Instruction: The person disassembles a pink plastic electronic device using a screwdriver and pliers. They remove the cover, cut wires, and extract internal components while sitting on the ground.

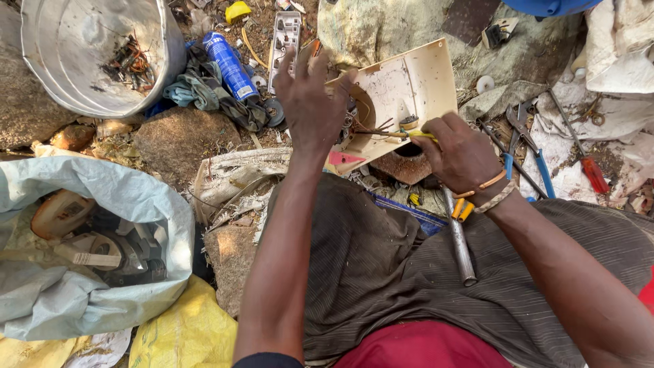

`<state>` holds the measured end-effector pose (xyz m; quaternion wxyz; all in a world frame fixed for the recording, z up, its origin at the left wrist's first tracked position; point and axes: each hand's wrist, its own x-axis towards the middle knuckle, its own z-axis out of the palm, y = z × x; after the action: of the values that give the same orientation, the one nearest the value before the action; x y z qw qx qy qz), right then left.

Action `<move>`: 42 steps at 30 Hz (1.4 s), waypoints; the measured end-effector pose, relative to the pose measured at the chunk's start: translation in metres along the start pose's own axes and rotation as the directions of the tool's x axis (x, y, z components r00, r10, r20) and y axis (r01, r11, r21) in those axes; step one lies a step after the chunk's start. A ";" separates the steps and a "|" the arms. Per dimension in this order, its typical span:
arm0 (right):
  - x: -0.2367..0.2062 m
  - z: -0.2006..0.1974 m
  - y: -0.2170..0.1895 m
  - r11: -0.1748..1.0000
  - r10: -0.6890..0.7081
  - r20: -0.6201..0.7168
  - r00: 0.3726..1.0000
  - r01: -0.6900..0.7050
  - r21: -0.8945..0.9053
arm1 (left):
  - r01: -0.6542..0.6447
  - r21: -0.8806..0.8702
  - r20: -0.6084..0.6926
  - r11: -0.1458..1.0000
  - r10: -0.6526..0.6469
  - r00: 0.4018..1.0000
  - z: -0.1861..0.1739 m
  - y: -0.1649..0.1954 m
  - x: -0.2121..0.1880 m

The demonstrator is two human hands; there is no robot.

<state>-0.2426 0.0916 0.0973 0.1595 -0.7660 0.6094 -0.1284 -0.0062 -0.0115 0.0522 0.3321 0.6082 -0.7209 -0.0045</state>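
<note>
The left hand (310, 102) grips the left edge of a cream plastic panel (402, 85), fingers spread over its rim, holding it tilted above the lap. The right hand (460, 153) is closed around a yellow-handled tool (417, 135) whose tip meets the wires and small parts at the panel's lower middle. A metal rod (459, 238) lies across the lap. To the right, blue-handled pliers (528, 146) and a red-handled screwdriver (586, 160) rest on the ground. A metal bucket (61, 61) sits upper left.
</note>
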 end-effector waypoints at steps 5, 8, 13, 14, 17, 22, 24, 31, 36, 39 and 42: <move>0.008 -0.005 0.001 0.998 -0.018 0.007 1.000 0.018 -0.062 | -0.337 -0.466 -0.701 0.818 -0.109 0.705 -0.151 0.079 -0.025; 0.010 -0.005 -0.002 0.996 -0.017 0.040 0.999 0.020 -0.091 | -0.568 -0.453 -0.784 0.687 -0.005 0.621 -0.183 0.095 -0.043; 0.012 -0.003 -0.003 0.966 0.184 0.097 0.978 -0.162 -0.203 | -0.606 -0.464 -0.785 0.646 0.018 0.620 -0.167 0.075 -0.046; 0.012 -0.003 -0.002 0.984 0.084 0.053 0.995 -0.075 -0.159 | -0.608 -0.464 -0.785 0.644 0.020 0.620 -0.168 0.074 -0.046; 0.010 -0.003 0.001 0.976 -0.214 -0.112 0.970 0.208 -0.058 | -0.613 -0.458 -0.788 0.644 0.024 0.615 -0.177 0.082 -0.046; 0.007 -0.002 0.002 0.899 0.320 0.258 0.911 -0.206 -0.387 | -0.614 -0.459 -0.789 0.642 0.023 0.614 -0.183 0.090 -0.039; 0.006 -0.002 0.000 0.984 0.026 0.097 0.995 -0.009 -0.176 | -0.601 -0.465 -0.778 0.650 0.024 0.628 -0.190 0.090 -0.045; 0.006 -0.005 -0.006 0.930 0.329 0.237 0.914 -0.269 -0.251 | -0.343 -0.394 -0.680 0.853 -0.019 0.733 -0.178 0.092 -0.043; 0.003 -0.003 -0.008 0.961 -0.268 -0.174 0.948 0.275 0.018 | 0.127 -0.058 0.003 0.990 -0.127 0.992 -0.047 0.008 0.015; 0.003 -0.003 -0.008 0.993 -0.054 0.019 0.998 0.055 -0.106 | 0.160 -0.081 0.316 0.984 -0.127 0.940 0.013 -0.025 -0.001; 0.007 -0.005 -0.008 0.965 -0.261 -0.126 0.957 0.260 -0.030 | 0.173 -0.284 0.114 0.943 -0.145 0.983 0.036 -0.031 -0.020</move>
<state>-0.2357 0.0860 0.1057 0.0963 -0.8307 0.5131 -0.1933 0.0044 -0.0165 0.0018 0.3835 0.6077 -0.6753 -0.1660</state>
